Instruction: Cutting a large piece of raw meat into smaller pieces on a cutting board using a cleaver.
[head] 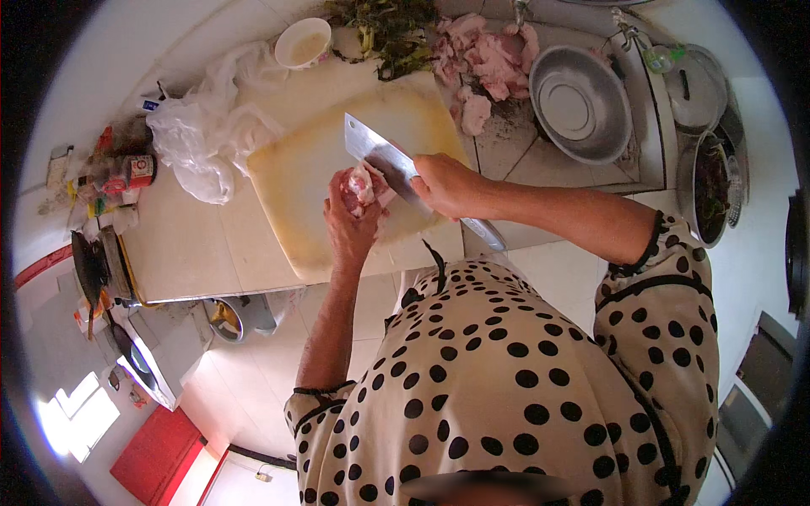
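Note:
My left hand [354, 221] grips a piece of raw meat [362, 185] with pink flesh and white fat, above a yellowed cutting board [304, 209]. In my right hand [446, 183] is a cleaver [378, 150] with a broad steel blade and a pale handle. The blade slants across the board, its holed far corner pointing up and left. Its lower edge lies close to the right side of the meat; whether it touches the meat cannot be told. Part of the meat is hidden behind my left fingers.
More raw meat [497, 60] lies beside a metal basin [579, 104] in the sink area. Leafy greens [386, 31], a white bowl [304, 43] and clear plastic bags [196, 133] rest behind the board. A pot [709, 190] stands far right; a bin [231, 319] is below the counter.

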Demonstrator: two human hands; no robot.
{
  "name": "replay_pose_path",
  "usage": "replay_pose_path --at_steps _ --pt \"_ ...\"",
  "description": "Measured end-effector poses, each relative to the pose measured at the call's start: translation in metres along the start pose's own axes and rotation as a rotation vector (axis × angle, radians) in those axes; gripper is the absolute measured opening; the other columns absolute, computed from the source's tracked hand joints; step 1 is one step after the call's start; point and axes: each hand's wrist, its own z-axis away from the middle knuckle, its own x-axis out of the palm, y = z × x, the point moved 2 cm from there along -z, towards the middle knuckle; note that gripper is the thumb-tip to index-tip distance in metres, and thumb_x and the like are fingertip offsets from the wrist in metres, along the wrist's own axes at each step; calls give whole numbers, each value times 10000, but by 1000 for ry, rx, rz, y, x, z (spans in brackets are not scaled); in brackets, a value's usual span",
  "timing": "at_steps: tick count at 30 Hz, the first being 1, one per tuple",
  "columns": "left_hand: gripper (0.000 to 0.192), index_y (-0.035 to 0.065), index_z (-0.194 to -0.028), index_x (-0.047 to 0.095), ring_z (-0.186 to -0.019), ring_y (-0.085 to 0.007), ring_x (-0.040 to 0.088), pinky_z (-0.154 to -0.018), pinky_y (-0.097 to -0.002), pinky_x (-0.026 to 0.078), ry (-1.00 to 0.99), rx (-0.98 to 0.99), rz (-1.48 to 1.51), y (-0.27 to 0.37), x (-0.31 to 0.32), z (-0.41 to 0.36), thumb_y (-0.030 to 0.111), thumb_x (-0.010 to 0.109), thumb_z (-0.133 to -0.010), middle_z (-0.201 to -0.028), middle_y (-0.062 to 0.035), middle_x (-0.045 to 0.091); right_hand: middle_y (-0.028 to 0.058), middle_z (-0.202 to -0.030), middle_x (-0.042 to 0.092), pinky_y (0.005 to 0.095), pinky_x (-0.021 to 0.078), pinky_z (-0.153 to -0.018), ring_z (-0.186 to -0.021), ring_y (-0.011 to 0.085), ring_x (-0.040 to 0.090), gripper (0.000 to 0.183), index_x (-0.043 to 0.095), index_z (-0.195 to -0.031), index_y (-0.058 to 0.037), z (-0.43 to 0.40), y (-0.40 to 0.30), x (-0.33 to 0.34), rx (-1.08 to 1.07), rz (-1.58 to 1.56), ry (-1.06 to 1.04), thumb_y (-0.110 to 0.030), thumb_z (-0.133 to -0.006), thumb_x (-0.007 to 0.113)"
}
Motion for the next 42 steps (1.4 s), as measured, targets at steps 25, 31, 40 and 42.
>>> replay_pose_path --at_steps 25,31,40,42 --pt "649 145 -1264 449 -1018 -320 501 -920 -447 383 129 89 -60 0 8 18 97 676 -657 -1138 -137 561 188 -671 607 369 476 -374 -398 251 564 577 198 -1379 -49 -21 28 30 13 -23 11 8 -845 411" --pt "674 125 -1282 435 -1067 -318 477 -930 -452 377 182 155 -88 0 7 16 78 679 -656 -1181 -126 541 256 -755 613 457 496 -581 -590 353 606 449 372 -1207 37 -51 41 57 -203 132 274 -39 -789 518" --pt "653 89 -1293 414 -1008 -230 556 -818 -359 491 102 56 476 -7 -3 14 36 672 -695 -1135 -112 554 239 -815 604 395 499 -402 -482 295 604 544 351 -1291 15 -67 15 20 -14 -186 19 11 -764 485" --pt "664 81 -1296 414 -963 -189 572 -749 -302 511 56 -57 592 -1 -12 15 29 683 -692 -1124 -110 554 215 -763 594 352 478 -358 -409 228 561 628 256 -1389 -23 -73 19 17 -3 -131 -107 46 -779 383"
